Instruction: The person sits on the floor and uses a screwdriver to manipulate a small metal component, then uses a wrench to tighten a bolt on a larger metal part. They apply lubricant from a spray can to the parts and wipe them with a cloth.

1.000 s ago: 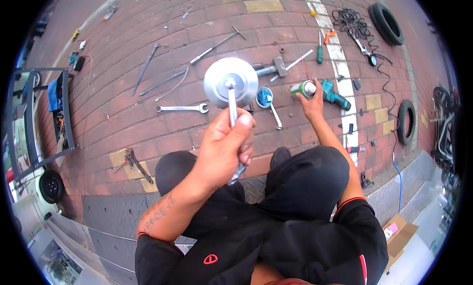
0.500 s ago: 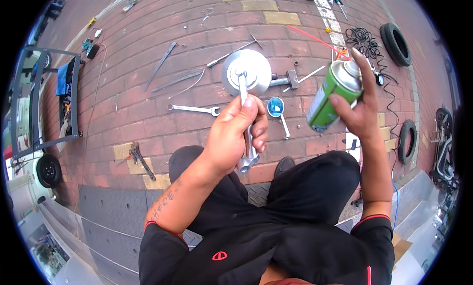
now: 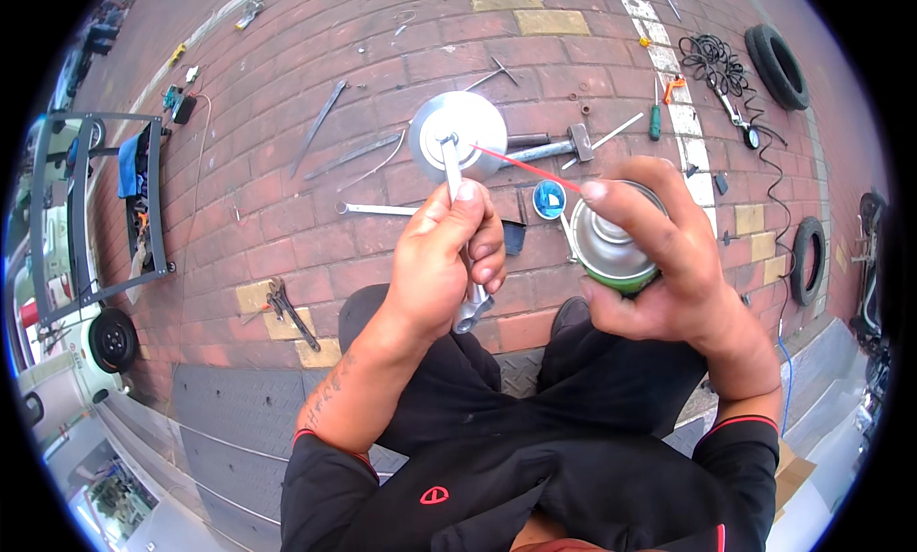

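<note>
My left hand (image 3: 444, 251) is wrapped round a silver metal rod (image 3: 453, 170), which looks like a wrench handle. A shiny round metal disc (image 3: 485, 122) is at its far end; how the two join is unclear. Below my fist the rod's thick lower end (image 3: 472, 313) shows. My right hand (image 3: 683, 275) grips a green and silver spray can (image 3: 611, 258), seen mostly from its top, with a finger on the nozzle. From the nozzle a thin red straw (image 3: 525, 166) runs left, its tip over or near the disc's face. No spray is visible.
On the brick ground lie a hammer (image 3: 579, 143), a wrench (image 3: 377, 209), a small round tin (image 3: 549, 199) with blue on top, long flat bars (image 3: 320, 122), pliers (image 3: 291, 313) and a green screwdriver (image 3: 655, 122). A coiled hose (image 3: 716, 65) and tyres (image 3: 776, 67) are at right; a metal cart (image 3: 148, 199) stands left.
My right hand has brought the spray can left and turned its top toward the disc, so the straw now reaches the disc. The rod and disc have shifted slightly left.
</note>
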Demonstrator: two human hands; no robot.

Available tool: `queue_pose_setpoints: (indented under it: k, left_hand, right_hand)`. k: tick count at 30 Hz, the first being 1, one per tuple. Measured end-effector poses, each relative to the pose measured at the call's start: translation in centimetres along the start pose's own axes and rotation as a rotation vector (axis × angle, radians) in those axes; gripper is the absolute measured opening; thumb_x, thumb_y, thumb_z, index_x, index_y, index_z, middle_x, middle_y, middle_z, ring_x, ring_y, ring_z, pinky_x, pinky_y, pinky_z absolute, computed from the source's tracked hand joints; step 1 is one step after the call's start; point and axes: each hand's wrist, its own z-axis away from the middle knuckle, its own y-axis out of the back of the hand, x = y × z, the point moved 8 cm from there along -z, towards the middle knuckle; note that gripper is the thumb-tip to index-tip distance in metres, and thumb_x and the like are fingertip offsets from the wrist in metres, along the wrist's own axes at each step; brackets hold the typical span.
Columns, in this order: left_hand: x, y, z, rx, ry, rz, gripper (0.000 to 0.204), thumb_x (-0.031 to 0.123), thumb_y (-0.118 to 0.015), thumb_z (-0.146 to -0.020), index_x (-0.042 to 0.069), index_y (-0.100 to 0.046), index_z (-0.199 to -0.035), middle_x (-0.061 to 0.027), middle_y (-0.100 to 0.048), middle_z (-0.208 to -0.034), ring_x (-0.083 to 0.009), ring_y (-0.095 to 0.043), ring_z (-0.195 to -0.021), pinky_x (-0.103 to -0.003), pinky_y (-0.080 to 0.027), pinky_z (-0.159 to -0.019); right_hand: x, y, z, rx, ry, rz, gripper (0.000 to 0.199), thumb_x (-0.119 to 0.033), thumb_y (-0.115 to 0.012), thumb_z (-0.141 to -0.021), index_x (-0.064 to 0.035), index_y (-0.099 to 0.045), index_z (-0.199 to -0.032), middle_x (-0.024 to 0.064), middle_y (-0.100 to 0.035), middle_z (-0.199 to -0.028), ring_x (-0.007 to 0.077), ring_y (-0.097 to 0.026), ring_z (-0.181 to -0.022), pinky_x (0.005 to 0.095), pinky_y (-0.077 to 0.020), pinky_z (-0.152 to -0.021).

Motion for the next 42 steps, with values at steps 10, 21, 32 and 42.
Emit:
queue_pose_setpoints:
  k: [10,21,32,42]
  left_hand:
    - [-0.3,-0.1,-0.5,0.004,0.014,-0.040,0.030,0.036,-0.043,-0.105,0.011,-0.043,-0.089,0.0002,-0.040,-0.068,-0.0081,-0.042,-0.052,-0.025,-0.042,-0.050]
    - [-0.3,0.5,-0.5,0.015,0.020,-0.032,0.030,0.036,-0.043,-0.105,0.011,-0.042,-0.088,0.0006,-0.041,-0.068,-0.0077,-0.041,-0.051,-0.025,-0.042,-0.049]
    - [-0.3,0.7,-0.4,0.013,0.025,-0.052,0.028,0.034,-0.041,-0.105,0.009,-0.046,-0.092,0.0002,-0.038,-0.068,-0.0084,-0.039,-0.052,-0.026,-0.041,-0.050]
    - [-0.5,0.8,-0.6,-0.005,0.024,-0.061,0.029,0.034,-0.041,-0.105,0.010,-0.046,-0.092,0.0005,-0.038,-0.068,-0.0082,-0.039,-0.052,-0.026,-0.041,-0.050]
  right_hand:
    - [0.7,-0.3,0.0,0.010,0.004,0.038,0.074,-0.005,-0.077,-0.052,-0.0131,-0.061,-0.124,0.0209,-0.058,-0.105,0.0335,-0.065,-0.077,0.0385,-0.0548,-0.062]
    - [0.7,-0.8,-0.4,0.011,0.003,0.048,0.074,-0.005,-0.077,-0.052,-0.0127,-0.061,-0.124,0.0207,-0.058,-0.105,0.0336,-0.065,-0.078,0.0384,-0.0548,-0.063]
    - [0.6,-1.1,-0.5,0.009,0.010,0.060,0.072,-0.005,-0.077,-0.053,-0.0132,-0.062,-0.123,0.0197,-0.058,-0.104,0.0332,-0.065,-0.079,0.0381,-0.0547,-0.062]
    - [0.5,-1.3,-0.4,-0.031,0.017,0.068,0.071,-0.002,-0.073,-0.053,-0.0065,-0.059,-0.122,0.0196,-0.056,-0.106,0.0339,-0.063,-0.083,0.0375,-0.0527,-0.071]
